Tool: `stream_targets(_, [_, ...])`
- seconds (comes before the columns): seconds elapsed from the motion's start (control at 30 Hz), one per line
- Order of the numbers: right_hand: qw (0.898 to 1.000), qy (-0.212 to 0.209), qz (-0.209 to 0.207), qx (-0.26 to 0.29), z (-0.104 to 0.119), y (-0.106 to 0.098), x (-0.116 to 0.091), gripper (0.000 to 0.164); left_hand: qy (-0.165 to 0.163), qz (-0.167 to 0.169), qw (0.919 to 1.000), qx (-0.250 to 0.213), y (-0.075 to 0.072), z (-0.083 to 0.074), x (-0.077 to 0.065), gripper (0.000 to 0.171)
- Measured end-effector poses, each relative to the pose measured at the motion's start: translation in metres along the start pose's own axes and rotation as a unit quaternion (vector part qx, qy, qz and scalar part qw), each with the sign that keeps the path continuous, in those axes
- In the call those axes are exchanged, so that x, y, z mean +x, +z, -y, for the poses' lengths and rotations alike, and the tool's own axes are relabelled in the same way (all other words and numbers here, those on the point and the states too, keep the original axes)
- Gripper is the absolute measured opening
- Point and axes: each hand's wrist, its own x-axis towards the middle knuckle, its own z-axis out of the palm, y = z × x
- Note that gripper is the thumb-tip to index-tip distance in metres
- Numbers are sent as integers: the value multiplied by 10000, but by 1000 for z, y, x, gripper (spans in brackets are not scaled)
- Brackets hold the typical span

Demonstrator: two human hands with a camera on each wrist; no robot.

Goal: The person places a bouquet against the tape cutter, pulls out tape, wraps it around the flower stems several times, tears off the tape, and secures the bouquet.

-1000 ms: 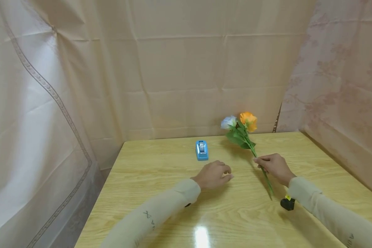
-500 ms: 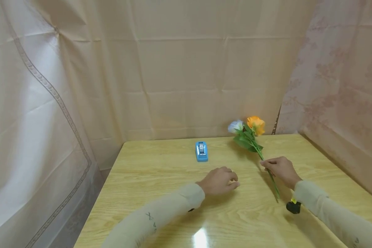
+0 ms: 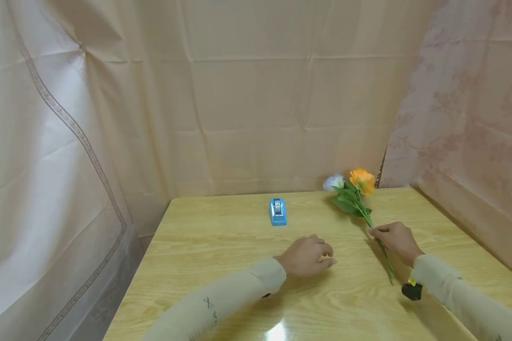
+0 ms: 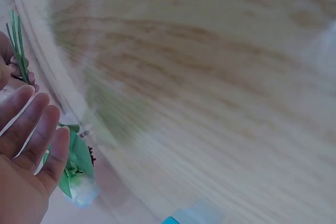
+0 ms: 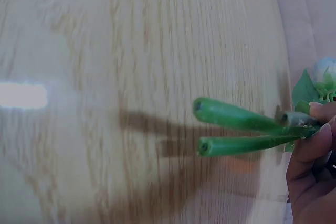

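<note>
My right hand (image 3: 396, 240) pinches the green stems of artificial flowers between thumb and fingers. An orange bloom (image 3: 362, 181) and a pale blue-white bloom (image 3: 334, 182) top the bunch, which slants up and left toward the table's far edge. In the right wrist view the cut stem ends (image 5: 236, 116) point away from the fingers above the wood. Left of it, my left hand (image 3: 306, 256) is over the table with nothing in it; its fingers look relaxed and parted in the left wrist view. A blue tape dispenser (image 3: 278, 211) stands behind my left hand, apart from both hands.
The wood-patterned table (image 3: 213, 227) has a bright light reflection near its front. Beige cloth (image 3: 256, 118) hangs behind it, with patterned cloth (image 3: 473, 142) on the right side. A black device (image 3: 411, 291) hangs beneath my right wrist.
Both hands have shifted slightly right and down in the head view, and the flowers have moved along with my right hand. The tape dispenser stays put on the table.
</note>
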Motion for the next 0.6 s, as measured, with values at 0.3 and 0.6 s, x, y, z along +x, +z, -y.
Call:
stream_targets(0.3, [9994,6,-20,-358,-20,-7,3,56,-64,67,9998,-177,4,-2,-2,32])
stream_targets(0.6, [9986,72,-20,-516,-30,-15,3,57,-27,47,9999,-105,2,-2,-1,31])
